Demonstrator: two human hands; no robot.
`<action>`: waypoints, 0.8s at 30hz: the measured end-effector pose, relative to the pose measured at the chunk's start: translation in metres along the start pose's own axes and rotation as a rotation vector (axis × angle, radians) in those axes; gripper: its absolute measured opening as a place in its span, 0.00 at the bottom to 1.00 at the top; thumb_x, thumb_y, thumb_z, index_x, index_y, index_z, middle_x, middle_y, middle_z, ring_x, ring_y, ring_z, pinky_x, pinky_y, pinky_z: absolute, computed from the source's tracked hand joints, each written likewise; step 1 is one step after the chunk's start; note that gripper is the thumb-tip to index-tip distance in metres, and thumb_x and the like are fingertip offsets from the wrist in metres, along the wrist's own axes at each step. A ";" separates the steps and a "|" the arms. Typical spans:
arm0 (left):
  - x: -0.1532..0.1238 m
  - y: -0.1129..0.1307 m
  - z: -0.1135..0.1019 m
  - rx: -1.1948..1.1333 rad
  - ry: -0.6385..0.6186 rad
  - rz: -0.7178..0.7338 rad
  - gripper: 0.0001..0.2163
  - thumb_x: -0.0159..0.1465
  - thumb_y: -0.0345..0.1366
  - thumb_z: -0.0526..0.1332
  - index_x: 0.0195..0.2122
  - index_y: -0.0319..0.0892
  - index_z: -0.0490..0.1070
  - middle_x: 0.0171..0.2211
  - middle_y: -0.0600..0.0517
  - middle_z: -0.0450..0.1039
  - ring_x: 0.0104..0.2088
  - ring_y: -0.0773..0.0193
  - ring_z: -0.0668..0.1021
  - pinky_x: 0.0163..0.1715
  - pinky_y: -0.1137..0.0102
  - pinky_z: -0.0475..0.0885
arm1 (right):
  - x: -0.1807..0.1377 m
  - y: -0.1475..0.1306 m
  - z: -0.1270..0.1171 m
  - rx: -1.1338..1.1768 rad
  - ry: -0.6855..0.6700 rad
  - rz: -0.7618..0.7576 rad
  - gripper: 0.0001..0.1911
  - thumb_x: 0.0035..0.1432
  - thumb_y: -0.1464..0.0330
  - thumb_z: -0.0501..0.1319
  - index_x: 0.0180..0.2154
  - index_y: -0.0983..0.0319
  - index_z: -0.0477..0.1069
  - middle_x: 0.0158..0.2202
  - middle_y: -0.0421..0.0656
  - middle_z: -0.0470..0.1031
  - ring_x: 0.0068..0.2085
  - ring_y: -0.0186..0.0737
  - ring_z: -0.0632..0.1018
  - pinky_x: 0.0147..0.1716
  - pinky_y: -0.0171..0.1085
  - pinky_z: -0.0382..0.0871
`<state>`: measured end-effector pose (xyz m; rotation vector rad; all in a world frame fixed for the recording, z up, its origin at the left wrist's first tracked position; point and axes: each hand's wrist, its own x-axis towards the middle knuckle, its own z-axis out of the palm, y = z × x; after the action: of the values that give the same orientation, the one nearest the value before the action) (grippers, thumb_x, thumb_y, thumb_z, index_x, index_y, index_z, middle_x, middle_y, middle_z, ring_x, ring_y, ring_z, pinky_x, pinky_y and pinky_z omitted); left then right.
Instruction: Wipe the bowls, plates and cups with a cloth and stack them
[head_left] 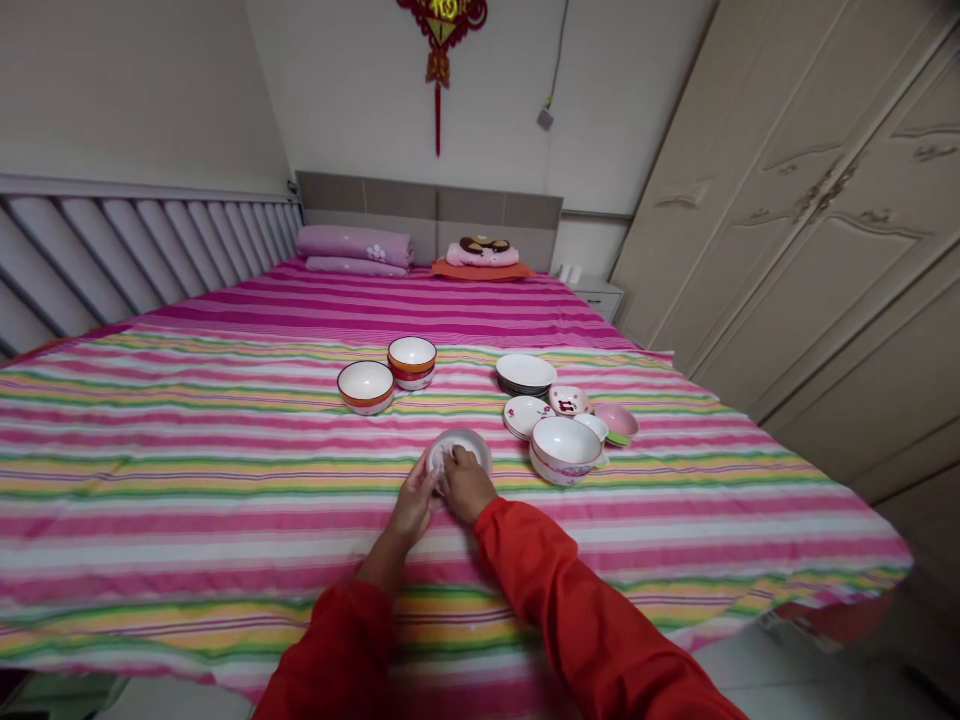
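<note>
A small white bowl rests on the striped bedspread right in front of me. My left hand grips its near left rim. My right hand is closed and pressed into the bowl, with a bit of white showing at the fingertips; I cannot make out what it is. Both arms wear red sleeves.
Behind the bowl stand an orange-rimmed bowl and a stack of two bowls. To the right are a stack of white plates, a large white bowl, small patterned dishes and a pink bowl. A wardrobe lines the right side.
</note>
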<state>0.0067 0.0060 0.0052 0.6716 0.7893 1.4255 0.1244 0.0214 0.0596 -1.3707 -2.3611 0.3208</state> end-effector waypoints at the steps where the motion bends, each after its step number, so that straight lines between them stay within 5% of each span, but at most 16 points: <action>1: 0.000 0.000 0.000 -0.005 0.000 0.002 0.32 0.52 0.42 0.70 0.58 0.48 0.64 0.57 0.45 0.68 0.50 0.54 0.75 0.43 0.65 0.75 | 0.000 -0.002 0.001 -0.018 -0.047 -0.011 0.15 0.61 0.71 0.53 0.47 0.68 0.72 0.48 0.55 0.69 0.44 0.45 0.72 0.45 0.41 0.67; 5: -0.001 0.001 0.002 0.010 -0.024 -0.004 0.32 0.53 0.42 0.69 0.59 0.48 0.63 0.52 0.46 0.72 0.47 0.54 0.76 0.42 0.64 0.76 | 0.004 0.002 -0.008 -0.035 -0.159 -0.070 0.09 0.57 0.72 0.57 0.32 0.64 0.77 0.35 0.46 0.74 0.36 0.39 0.73 0.38 0.35 0.67; 11: -0.002 0.001 0.004 0.023 -0.026 0.009 0.34 0.52 0.42 0.70 0.60 0.48 0.62 0.55 0.45 0.69 0.46 0.55 0.76 0.39 0.65 0.76 | 0.008 0.011 -0.025 -0.073 -0.055 -0.037 0.14 0.61 0.74 0.52 0.42 0.66 0.76 0.47 0.52 0.72 0.51 0.46 0.69 0.52 0.41 0.61; 15: -0.003 0.001 0.003 0.053 -0.026 0.006 0.35 0.51 0.41 0.70 0.61 0.48 0.61 0.55 0.45 0.69 0.42 0.58 0.77 0.35 0.68 0.76 | -0.003 0.010 -0.017 -0.062 -0.097 0.007 0.11 0.55 0.76 0.57 0.37 0.68 0.77 0.41 0.53 0.74 0.41 0.46 0.74 0.42 0.39 0.67; 19: -0.003 0.003 0.003 0.045 -0.028 0.001 0.37 0.50 0.42 0.70 0.61 0.46 0.60 0.49 0.45 0.73 0.38 0.60 0.78 0.32 0.69 0.76 | -0.014 0.004 -0.018 -0.002 -0.141 -0.006 0.08 0.52 0.75 0.59 0.33 0.64 0.77 0.33 0.45 0.74 0.35 0.39 0.74 0.35 0.34 0.67; 24: -0.004 0.004 0.005 0.010 -0.016 -0.014 0.35 0.48 0.40 0.71 0.58 0.46 0.64 0.54 0.44 0.70 0.43 0.56 0.77 0.35 0.68 0.76 | -0.015 -0.013 -0.043 0.038 0.211 -0.022 0.20 0.57 0.78 0.51 0.51 0.67 0.70 0.48 0.51 0.69 0.50 0.43 0.69 0.49 0.38 0.62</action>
<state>0.0085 0.0025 0.0114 0.6830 0.7877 1.4030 0.1395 0.0016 0.0996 -1.2928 -2.1848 0.2028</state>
